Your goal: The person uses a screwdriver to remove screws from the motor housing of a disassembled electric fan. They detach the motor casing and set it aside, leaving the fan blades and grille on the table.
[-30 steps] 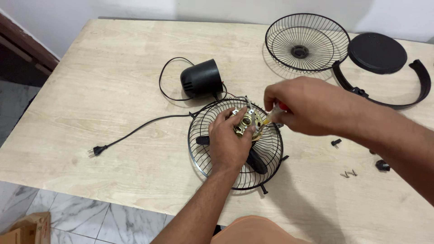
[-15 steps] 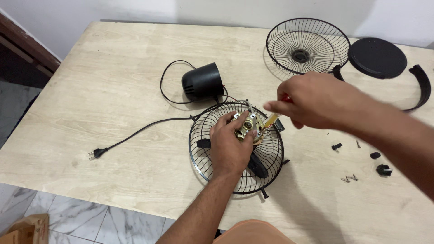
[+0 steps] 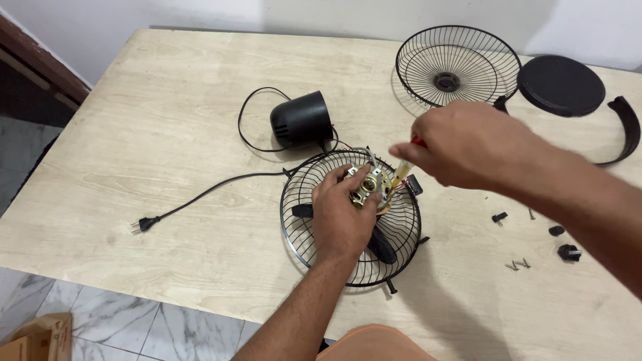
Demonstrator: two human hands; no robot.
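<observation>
A black wire fan guard (image 3: 304,220) lies flat on the wooden table (image 3: 167,147). On it sits the bare fan motor (image 3: 370,187), metal with copper windings. My left hand (image 3: 341,217) grips the motor from the near side. My right hand (image 3: 468,144) hovers just right of the motor and holds a screwdriver (image 3: 401,175) with a yellowish clear handle and a red end, its tip angled down at the motor.
The black motor cover (image 3: 301,120) lies behind the guard, its cord running left to a plug (image 3: 144,224). A second wire guard (image 3: 458,67), a round black base (image 3: 560,85) and a curved bracket (image 3: 625,130) lie at the back right. Small screws and knobs (image 3: 535,234) are scattered right.
My right hand has lifted slightly and shifted right with the screwdriver. My left hand has stayed on the motor.
</observation>
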